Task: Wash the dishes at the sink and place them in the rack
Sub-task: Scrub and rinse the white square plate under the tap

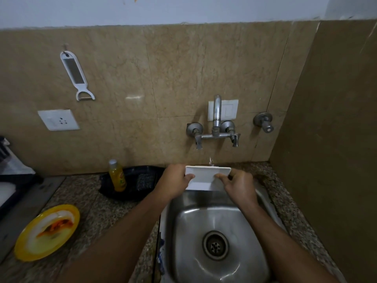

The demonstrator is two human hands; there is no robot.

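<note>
Left hand (175, 181) and right hand (237, 183) gripping white dish (206, 176), between them

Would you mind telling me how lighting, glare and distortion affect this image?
Head view: dim, warm light; wide-angle distortion bows the tile edge and counter; soft glare on the steel sink basin and glossy yellow plate; the white rectangular dish in both hands stays fairly sharp, corners murkier.

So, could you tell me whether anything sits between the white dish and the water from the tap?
Nothing visible does. The left hand and right hand hold the white dish by its side edges over the sink, and the thin stream from the tap meets its far rim.
</note>
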